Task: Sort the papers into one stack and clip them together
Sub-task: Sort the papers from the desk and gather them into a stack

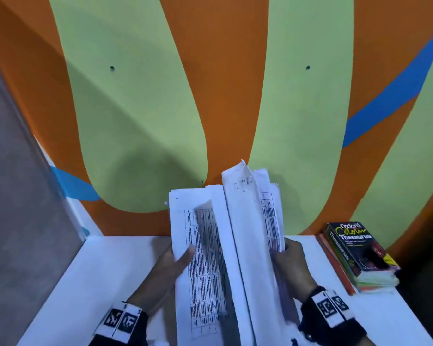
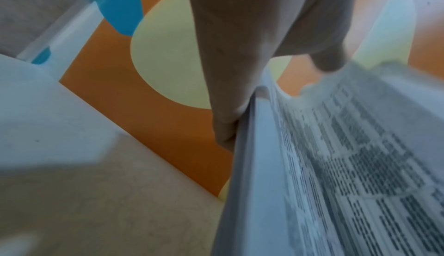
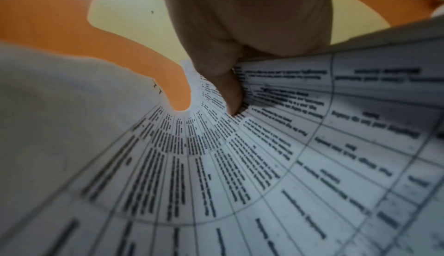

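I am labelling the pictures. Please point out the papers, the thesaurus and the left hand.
papers [image 1: 205, 258], head view, printed table on the left sheet.
thesaurus [image 1: 360, 248], head view, front cover.
left hand [image 1: 168, 270], head view, back of the hand.

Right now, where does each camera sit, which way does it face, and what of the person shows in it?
Head: worn high, looking forward and down at the white table; both hands hold the papers, books right.
Left wrist: looks along the left hand, whose thumb presses the papers' printed face.
Right wrist: looks along the right hand, fingers among fanned sheets.
Shared: all three show the table-printed papers and orange-green wall.
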